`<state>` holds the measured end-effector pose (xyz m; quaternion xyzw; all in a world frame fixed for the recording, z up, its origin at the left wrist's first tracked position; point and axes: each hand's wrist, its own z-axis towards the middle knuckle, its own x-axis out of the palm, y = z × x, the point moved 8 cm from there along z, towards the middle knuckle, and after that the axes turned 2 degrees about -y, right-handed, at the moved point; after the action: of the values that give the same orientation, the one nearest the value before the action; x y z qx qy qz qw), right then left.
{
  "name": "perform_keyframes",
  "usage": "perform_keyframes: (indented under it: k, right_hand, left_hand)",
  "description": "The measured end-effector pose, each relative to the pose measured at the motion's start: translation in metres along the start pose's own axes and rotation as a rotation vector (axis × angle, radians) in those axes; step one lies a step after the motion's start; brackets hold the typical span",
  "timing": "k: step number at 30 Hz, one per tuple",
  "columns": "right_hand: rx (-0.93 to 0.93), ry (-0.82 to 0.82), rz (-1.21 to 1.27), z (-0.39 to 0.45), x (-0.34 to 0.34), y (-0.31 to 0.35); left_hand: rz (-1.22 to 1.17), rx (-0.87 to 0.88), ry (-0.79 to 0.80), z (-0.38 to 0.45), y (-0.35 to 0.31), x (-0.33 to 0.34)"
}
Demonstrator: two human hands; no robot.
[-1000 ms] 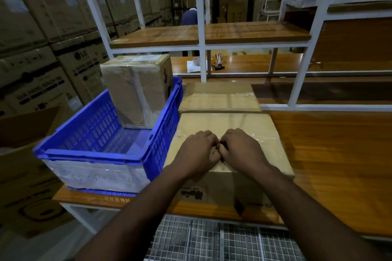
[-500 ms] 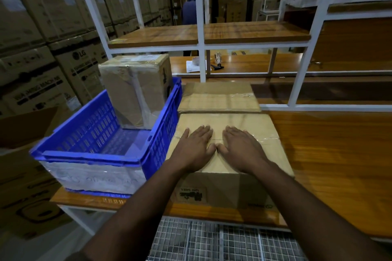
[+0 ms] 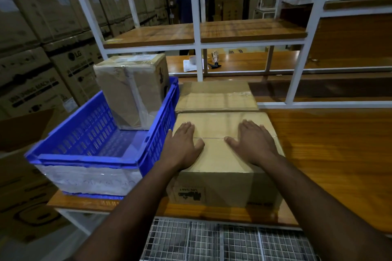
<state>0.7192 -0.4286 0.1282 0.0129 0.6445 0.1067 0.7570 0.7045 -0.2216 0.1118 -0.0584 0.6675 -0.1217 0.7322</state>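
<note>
Two hands, left hand (image 3: pixel 182 147) and right hand (image 3: pixel 252 144), press straight fingers (image 3: pixel 187 129) flat on the taped carton (image 3: pixel 220 161); sealing seems done, removal pending.

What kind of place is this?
Probably a warehouse packing area: stacked cartons line the left wall, a taped box lies on a wooden bench, and a blue crate stands beside it.
</note>
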Motion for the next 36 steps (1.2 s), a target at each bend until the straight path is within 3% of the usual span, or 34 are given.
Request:
perform_keyframes:
  k: [4,10,15,23,31,36]
  right_hand:
    - [0.036,-0.05,0.023,-0.005,-0.005,-0.009]
    - [0.367,-0.082,0.189,-0.017,-0.008,-0.039]
    - [0.323,-0.179,0.167,-0.035,-0.022,-0.036]
    - [0.213,-0.461,0.353,-0.075,-0.061,-0.037]
    - [0.192,-0.527,0.403,-0.097,-0.061,-0.057]
    - [0.166,-0.462,0.388,-0.104,-0.041,-0.068]
  left_hand:
    - [-0.119,-0.072,-0.097,-0.004,0.002,-0.014]
    - [-0.277,-0.349,-0.173,-0.015,0.028,-0.018]
    - [-0.354,-0.274,-0.356,-0.037,0.024,-0.031]
    - [-0.501,-0.207,-0.625,-0.083,0.017,-0.05]
    - [-0.587,-0.133,-0.65,-0.108,0.024,-0.036]
    - [-0.505,-0.132,-0.528,-0.113,0.034,-0.011]
